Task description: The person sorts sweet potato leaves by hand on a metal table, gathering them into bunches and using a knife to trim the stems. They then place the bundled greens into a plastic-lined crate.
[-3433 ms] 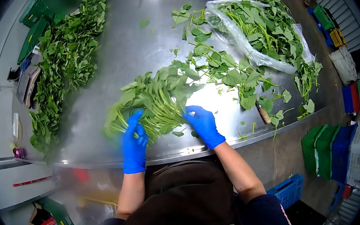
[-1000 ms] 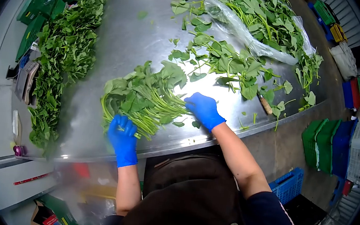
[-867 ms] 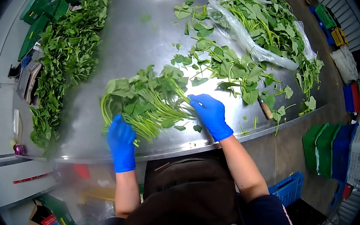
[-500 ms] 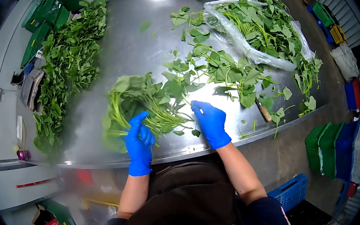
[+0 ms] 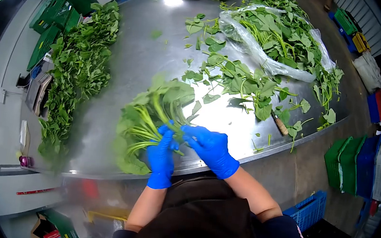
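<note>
Clear plastic bag point(image 5: 250, 48) at upper right, stuffed with greens point(image 5: 285, 33). At centre, over the steel table point(image 5: 132, 51), gloved left hand point(image 5: 162, 155) and right hand point(image 5: 208, 145) together, both clamped round a leafy bunch point(image 5: 154, 110).

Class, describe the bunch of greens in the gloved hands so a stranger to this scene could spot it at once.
On the steel table, look at the near edge, where the blue-gloved left hand and right hand meet. The bunch of greens fans out up-left from them. Unlike the long heap at the left and the loose leaves farther back, its stems are gathered together.
</note>
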Tool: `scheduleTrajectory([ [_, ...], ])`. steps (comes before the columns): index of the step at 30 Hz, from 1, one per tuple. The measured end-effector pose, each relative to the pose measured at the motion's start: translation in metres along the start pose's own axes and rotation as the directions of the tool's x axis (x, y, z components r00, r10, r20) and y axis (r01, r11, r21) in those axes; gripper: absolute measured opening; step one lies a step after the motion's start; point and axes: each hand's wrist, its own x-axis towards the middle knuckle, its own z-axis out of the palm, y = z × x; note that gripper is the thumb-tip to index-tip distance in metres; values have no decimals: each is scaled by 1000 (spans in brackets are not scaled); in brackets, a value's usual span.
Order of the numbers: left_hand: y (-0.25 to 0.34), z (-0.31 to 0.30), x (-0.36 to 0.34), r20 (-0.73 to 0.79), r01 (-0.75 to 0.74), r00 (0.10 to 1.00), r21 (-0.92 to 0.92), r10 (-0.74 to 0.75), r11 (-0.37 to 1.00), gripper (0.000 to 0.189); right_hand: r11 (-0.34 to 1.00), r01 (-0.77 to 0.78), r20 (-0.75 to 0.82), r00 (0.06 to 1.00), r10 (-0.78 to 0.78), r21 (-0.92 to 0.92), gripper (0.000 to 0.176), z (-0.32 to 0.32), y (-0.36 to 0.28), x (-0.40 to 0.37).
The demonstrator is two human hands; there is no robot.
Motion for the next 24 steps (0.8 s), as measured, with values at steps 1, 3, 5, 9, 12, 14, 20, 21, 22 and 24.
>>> scheduleTrajectory([
  [1, -2, -3, -1, -9, 34, 999, -28, -34, 999, 27, 931, 223, 56, 975, -216, -289, 23, 5, -1, 0],
  [3, 1, -6, -4, -26, 104, 994, -86, -107, 991, 31, 928, 277, 97, 960, -261, -247, 25, 10, -8, 1],
  [5, -7, -31, 5, -2, 183, 983, -161, -185, 970, 28, 957, -139, 169, 981, 97, 255, 26, 13, -4, -2],
  [9, 14, -24, -1, -99, 154, 980, -174, -173, 973, 23, 829, -415, 247, 907, 342, 374, 28, 0, 1, 12],
  [12, 15, -22, -4, -113, 140, 980, -182, -162, 973, 23, 813, -470, 323, 872, 368, 344, 26, 8, -6, 10],
  [14, 11, -27, -1, -85, 128, 986, -193, -146, 973, 23, 845, -449, 335, 875, 350, 290, 26, 13, -12, 7],
  [20, 3, -37, 6, -80, 31, 996, -75, -37, 997, 26, 994, 51, 329, 944, -16, -99, 28, 23, -15, 2],
  [21, 4, -37, 6, -55, 24, 998, -83, -29, 996, 27, 991, -132, 296, 947, 122, 16, 26, 23, -15, 2],
  [22, 6, -39, 6, -30, 17, 999, -89, -20, 996, 28, 942, -305, 279, 925, 259, 137, 25, 25, -15, 2],
  [24, 11, -36, 9, -69, 10, 997, -90, -17, 996, 35, 698, -522, 254, 852, 458, 490, 24, 29, -7, 3],
])
